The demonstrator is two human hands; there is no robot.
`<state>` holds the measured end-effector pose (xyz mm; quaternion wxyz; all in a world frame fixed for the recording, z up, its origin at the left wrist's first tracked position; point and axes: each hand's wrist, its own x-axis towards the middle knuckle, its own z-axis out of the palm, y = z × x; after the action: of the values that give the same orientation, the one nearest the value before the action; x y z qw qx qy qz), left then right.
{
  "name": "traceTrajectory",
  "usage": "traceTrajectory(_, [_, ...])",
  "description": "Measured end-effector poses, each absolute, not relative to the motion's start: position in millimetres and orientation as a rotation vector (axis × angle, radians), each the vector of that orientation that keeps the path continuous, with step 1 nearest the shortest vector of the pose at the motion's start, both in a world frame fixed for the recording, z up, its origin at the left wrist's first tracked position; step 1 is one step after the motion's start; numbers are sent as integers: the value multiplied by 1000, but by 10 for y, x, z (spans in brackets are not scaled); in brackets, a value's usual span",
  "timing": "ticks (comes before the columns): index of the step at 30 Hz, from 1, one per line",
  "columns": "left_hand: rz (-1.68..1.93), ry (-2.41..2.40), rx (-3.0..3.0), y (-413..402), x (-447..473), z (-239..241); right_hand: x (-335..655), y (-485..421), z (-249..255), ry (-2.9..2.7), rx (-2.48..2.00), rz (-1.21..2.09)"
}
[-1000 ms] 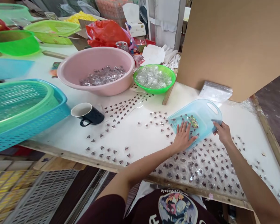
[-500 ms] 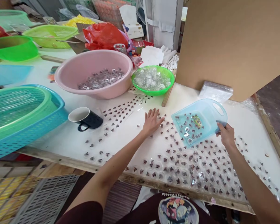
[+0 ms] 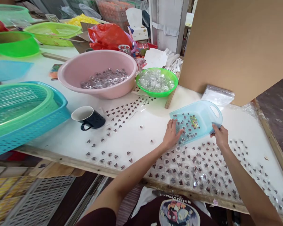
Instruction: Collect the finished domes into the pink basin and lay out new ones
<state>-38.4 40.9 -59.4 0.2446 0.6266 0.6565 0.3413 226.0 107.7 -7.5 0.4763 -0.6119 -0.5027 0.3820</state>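
The right hand grips the handle end of a light-blue scoop tray, which reaches toward the left hand, open with fingers spread at the tray's front edge. Small clear discs with dark marks lie inside the tray. Beyond the left hand, a green bowl holds clear pieces; farther left, a pink basin contains a heap of clear-and-dark pieces. A dark mug rests on the tabletop left of both hands.
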Motion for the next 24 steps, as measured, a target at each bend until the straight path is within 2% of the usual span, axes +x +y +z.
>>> traceTrajectory(4, [1009,1704,1679,487,-99,-530,2223,1039,-117,-1196,-1478,989])
traceTrajectory(11, [885,1596,1881,558,62,-235,2198,1019,-161,-1111,-1440,1012])
traceTrajectory(17, [971,1690,1964,-27,-1019,-109,2220,1031,-183,-1094,-1451,1000])
traceTrajectory(24, [472,2536,1401,-868,-2491,-382,2199,1084,-256,-1109,-1409,1045])
